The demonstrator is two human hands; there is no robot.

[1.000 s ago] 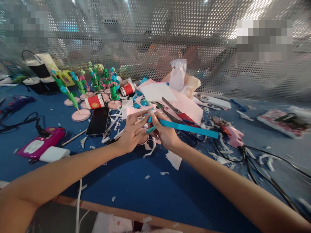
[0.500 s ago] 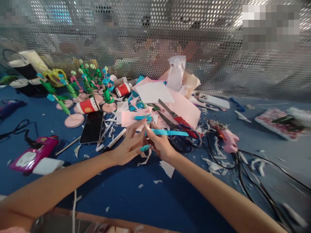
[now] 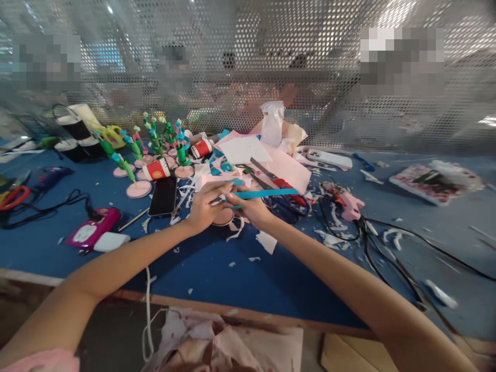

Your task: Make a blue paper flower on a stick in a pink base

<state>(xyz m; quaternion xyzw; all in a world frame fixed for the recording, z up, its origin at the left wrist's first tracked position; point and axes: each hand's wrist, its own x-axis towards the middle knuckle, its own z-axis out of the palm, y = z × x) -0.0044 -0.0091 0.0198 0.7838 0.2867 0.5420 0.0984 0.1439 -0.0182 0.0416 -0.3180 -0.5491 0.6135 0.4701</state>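
Observation:
A long blue paper strip (image 3: 271, 193) sticks out to the right from between my two hands. My left hand (image 3: 207, 206) is closed, its fingertips pinching at the strip's left end. My right hand (image 3: 251, 208) is also closed, thumb and finger on the strip. The fingers hide most of what lies between the two hands. Just below them shows a pink disc (image 3: 223, 217), partly covered by my left hand. Scissors with red handles (image 3: 284, 185) lie beyond my right hand, with a dark blue-handled pair (image 3: 300, 207) close by.
Paper flowers on pink round bases (image 3: 138, 189) stand at the left, near a red and white cup (image 3: 156, 169) and a black phone (image 3: 163, 196). A pink glue gun (image 3: 352, 206) with black cables lies right. Paper sheets (image 3: 246, 150) are heaped behind, before a perforated metal screen (image 3: 248, 93).
The camera view has shifted, showing more of the table's front edge. My hands have drawn closer together, and the pink disc beneath them now shows. Both still hold the strip.

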